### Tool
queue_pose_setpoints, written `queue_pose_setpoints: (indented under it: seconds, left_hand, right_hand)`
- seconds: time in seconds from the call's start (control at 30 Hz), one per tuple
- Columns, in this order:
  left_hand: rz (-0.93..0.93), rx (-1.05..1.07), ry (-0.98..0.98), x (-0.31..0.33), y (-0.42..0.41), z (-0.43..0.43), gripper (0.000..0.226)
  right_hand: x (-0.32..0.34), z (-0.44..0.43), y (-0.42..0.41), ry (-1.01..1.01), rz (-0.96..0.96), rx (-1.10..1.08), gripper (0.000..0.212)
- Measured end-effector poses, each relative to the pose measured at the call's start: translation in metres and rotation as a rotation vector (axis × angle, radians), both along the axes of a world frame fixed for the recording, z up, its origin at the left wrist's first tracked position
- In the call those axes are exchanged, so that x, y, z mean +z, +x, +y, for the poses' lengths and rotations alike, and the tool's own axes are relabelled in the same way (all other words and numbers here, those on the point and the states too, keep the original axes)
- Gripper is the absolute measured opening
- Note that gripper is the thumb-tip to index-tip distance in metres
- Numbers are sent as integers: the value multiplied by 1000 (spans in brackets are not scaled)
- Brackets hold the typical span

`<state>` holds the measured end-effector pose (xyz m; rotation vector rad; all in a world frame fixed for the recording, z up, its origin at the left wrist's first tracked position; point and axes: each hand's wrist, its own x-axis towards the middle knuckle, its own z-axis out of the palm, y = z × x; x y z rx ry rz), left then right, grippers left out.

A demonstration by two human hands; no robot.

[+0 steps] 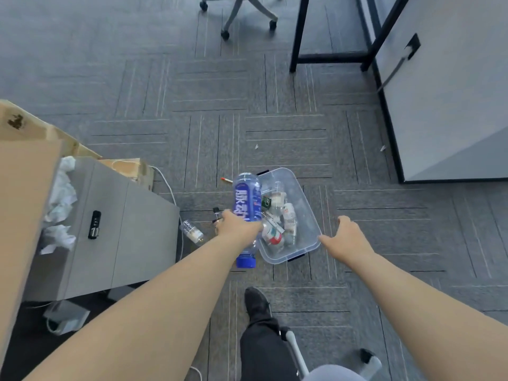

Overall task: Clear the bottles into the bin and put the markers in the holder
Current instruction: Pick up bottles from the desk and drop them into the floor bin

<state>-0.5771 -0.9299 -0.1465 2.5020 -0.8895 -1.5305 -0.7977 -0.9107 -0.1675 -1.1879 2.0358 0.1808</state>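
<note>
Fingers of the left hand (237,228) are wrapped round the middle of a blue bottle (246,213), and that bottle is upside-down, blue cap (246,262) pointing back at the person, base aimed away, right at the left edge of the clear bin (308,213) on the carpet. White Chinese characters run down the blue label; I can't read them surely from here. The right hand (345,239) is spread wide with nothing in it, fingertips at the bin's near right corner, touching it or just short, hard to say. Inside the bin, a heap of small bottles (277,215). Left of the bin on the floor lie a clear bottle (192,231) and a dark-capped one (216,214). Beyond them, a red-tipped marker (227,179).
</note>
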Motion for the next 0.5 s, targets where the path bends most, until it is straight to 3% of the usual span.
queue_pose_setpoints:
  seconds: [0.13, 0.33, 0.5]
  left_hand:
    - [0, -34, -32, 14, 1, -14, 99]
    - [-19, 48, -78, 40, 46, -1, 87]
    - [-77, 179, -129, 70, 121, 36, 80]
  right_hand:
    - [14, -11, -2, -30, 14, 20, 72]
    - [42, -26, 35, -98, -18, 119, 73]
    - [72, -30, 103, -134, -34, 306, 62]
